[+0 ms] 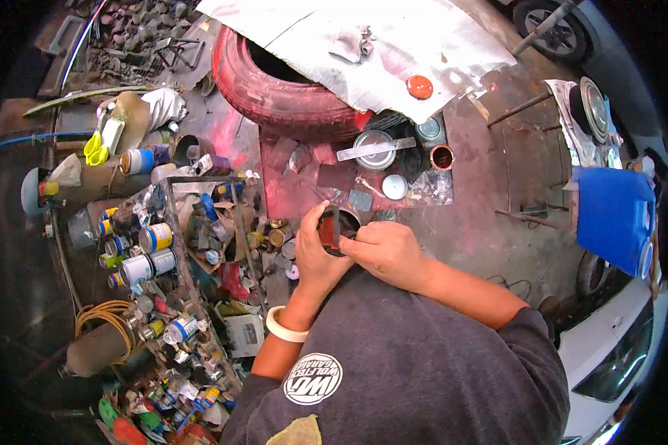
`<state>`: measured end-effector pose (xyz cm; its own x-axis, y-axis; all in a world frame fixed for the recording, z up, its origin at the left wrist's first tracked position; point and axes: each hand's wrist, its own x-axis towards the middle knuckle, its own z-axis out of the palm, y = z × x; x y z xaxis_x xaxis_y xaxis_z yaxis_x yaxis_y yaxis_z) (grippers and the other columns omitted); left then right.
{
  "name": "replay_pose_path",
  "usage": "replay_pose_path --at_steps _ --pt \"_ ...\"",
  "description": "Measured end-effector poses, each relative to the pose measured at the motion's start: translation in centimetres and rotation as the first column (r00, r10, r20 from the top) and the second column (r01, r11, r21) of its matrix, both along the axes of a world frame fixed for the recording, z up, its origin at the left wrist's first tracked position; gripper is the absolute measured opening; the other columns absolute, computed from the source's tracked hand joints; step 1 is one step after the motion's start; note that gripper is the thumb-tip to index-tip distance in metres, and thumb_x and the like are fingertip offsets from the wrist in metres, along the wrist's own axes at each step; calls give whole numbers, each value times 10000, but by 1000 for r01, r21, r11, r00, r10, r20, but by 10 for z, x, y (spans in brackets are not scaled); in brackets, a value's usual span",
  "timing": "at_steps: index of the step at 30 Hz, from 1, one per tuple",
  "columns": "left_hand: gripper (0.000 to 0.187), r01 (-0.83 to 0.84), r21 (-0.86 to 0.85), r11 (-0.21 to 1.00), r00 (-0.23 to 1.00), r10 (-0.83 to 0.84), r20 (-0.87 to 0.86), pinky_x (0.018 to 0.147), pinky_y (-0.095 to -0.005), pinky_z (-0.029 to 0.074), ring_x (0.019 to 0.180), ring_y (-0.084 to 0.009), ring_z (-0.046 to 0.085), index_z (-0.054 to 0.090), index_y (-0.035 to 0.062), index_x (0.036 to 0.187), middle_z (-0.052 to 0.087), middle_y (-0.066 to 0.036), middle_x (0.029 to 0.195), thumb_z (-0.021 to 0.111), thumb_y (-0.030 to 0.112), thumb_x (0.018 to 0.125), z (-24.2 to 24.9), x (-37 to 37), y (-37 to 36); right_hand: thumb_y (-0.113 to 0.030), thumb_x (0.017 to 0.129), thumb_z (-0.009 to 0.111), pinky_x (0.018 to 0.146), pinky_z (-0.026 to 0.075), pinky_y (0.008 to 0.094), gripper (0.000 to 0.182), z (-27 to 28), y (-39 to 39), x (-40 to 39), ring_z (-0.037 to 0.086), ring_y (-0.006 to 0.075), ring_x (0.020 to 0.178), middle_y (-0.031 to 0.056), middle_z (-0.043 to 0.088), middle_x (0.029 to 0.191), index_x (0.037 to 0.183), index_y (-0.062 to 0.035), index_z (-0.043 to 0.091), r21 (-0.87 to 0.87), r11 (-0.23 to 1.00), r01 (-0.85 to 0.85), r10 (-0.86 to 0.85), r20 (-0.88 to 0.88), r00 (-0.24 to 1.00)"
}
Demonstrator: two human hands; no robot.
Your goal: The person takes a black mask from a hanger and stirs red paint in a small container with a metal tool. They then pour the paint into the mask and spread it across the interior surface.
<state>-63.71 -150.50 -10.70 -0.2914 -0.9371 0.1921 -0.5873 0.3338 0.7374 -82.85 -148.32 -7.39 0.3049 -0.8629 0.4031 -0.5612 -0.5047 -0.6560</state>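
In front of my chest, my left hand [315,256] is closed around a small open container [327,231] with reddish-brown paint inside. My right hand [384,251] is closed beside it, gripping a thin dark flat stick [337,222] that stands at the container's mouth. The stick's lower end is hidden. Just behind my hands, part of another round can shows. A cream ring [286,326], like a tape roll or bangle, circles my left wrist. Beyond lies a red-stained board [423,194] bearing a closed can [375,150] with a flat strip [378,149] across its lid.
A paint-stained tire [274,93] lies ahead, partly covered by a white sheet [289,22] with an orange-red lid [419,87]. An open can of dark red paint [441,156] stands right. Crowded paint cans [156,237] fill the left. A blue jerrycan [614,215] is at right.
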Motion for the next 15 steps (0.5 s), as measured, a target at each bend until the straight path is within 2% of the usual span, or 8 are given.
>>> replay_pose_path --at_steps 4,8,9,12,15 --pt "918 -41 120 992 996 49 -68 1025 -479 493 1210 -372 652 475 65 1463 624 -149 1422 938 180 678 -3 -2 2 -101 813 776 620 527 384 240 3 3 4 664 231 700 31 618 776 1049 -83 736 22 1000 -3 4 -25 1000" --pt "889 -9 48 999 994 14 -105 1085 -467 464 1313 -388 601 470 46 1490 596 -182 1455 869 97 697 -11 -3 5 -80 781 824 621 536 383 224 2 4 6 679 243 685 44 649 769 989 -57 744 7 1000 -1 1 -2 1000" --pt "910 -12 56 998 997 16 -70 1111 -464 445 1362 -390 569 438 40 1517 572 -194 1485 842 60 701 -9 -3 7 -81 759 848 608 534 381 224 4 5 9 684 242 679 47 655 755 955 -60 743 21 1000 7 -7 8 1000" --pt "906 -19 54 998 995 24 -93 1128 -467 436 1375 -392 561 398 39 1536 557 -188 1516 850 95 753 -11 0 10 -103 793 774 587 521 379 189 0 7 15 655 225 653 34 613 744 975 -81 730 -5 999 -42 42 30 999" --pt "890 -43 61 997 994 48 -96 1135 -476 431 1374 -392 561 399 41 1535 555 -183 1519 855 123 774 -19 4 13 -111 787 773 576 514 370 220 -2 5 16 650 214 648 22 596 740 1001 -96 728 1 995 -102 102 -7 995"
